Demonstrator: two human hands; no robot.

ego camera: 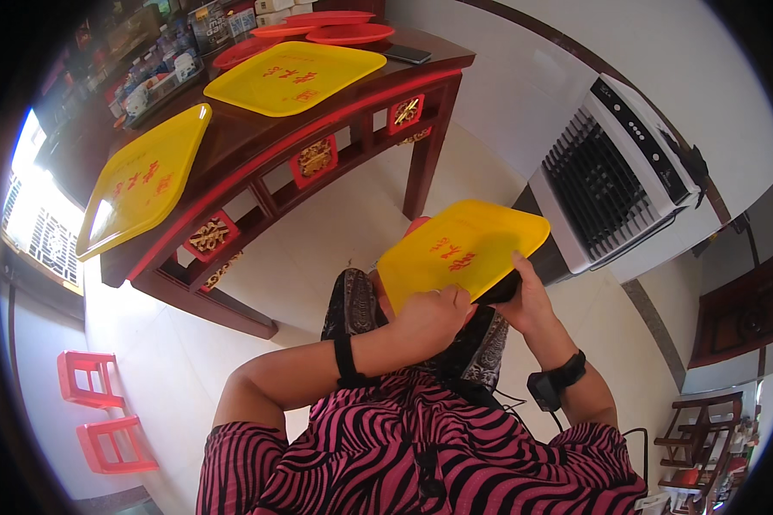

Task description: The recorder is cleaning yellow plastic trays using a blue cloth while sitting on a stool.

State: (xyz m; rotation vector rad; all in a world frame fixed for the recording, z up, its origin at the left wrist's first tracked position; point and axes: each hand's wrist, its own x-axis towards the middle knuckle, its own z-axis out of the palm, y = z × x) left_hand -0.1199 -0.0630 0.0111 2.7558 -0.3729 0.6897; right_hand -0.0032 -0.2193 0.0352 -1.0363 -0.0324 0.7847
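Observation:
A yellow plastic tray (438,238) with red writing is held tilted above my lap. My right hand (531,293) grips its right edge, thumb on top and fingers underneath. At the near edge, my left hand (428,322) is curled against the tray, back upward; its fingertips are hidden. Something black (501,290) shows beneath the tray near my right hand, too covered to name. On the dark wooden table (232,145) ahead lie two similar trays, a middle yellow tray (322,74) and a left yellow tray (129,206) that overhangs the front edge.
Red plastic plates (351,34) and a smartphone (409,54) lie at the table's far right. Bottles (164,48) stand in a shallow tray farther left. An air cooler (612,174) stands to my right. Two red plastic stools (90,380) are at left, wooden chairs (702,431) at lower right.

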